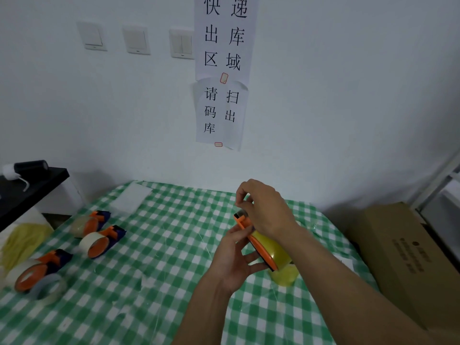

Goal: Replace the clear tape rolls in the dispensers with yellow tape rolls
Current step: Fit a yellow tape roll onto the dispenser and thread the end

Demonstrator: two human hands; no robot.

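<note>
An orange tape dispenser with a yellow tape roll on it is held above the green checked table. My left hand grips it from below. My right hand pinches at its front end, near the blade; the tape end is hidden by the fingers. Another yellow roll stands on the table below. Three orange-and-blue dispensers with clear tape lie at the left. A loose clear roll lies by the nearest one.
A cardboard box stands right of the table. A black shelf with a black roll is at the left, yellow material below it. Paper signs and switches hang on the wall behind.
</note>
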